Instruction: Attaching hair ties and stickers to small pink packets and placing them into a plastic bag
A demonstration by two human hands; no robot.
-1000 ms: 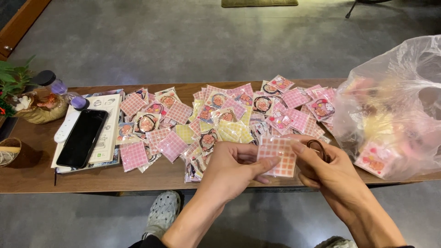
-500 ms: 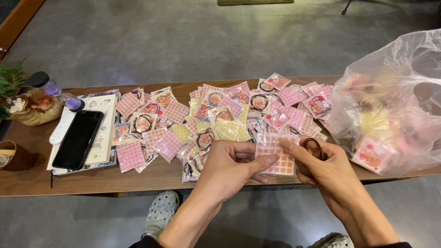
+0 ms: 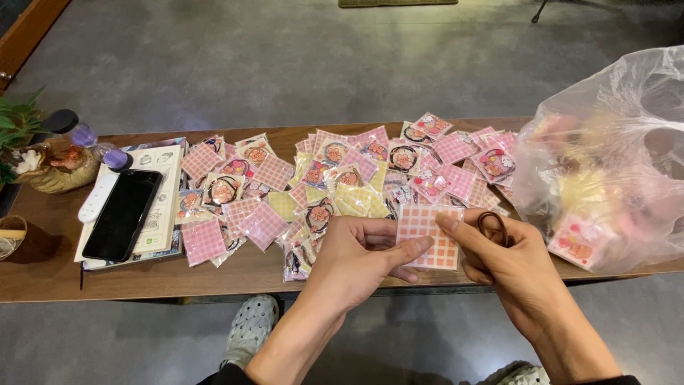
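Head view: left hand (image 3: 356,260) and right hand (image 3: 509,264) pinch a pink checked card (image 3: 431,235) between them above the bench (image 3: 242,274), right fingers also hooking a dark hair tie (image 3: 493,227).

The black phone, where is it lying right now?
In the head view, the black phone lies screen-up on the left of the wooden table, on a booklet, beside a white remote, left of the pink packets.

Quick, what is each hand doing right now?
Left hand: closed on the pink checked packet, pinching its left edge.
Right hand: pinching the packet's top right corner, with a brown hair tie looped against its fingers.
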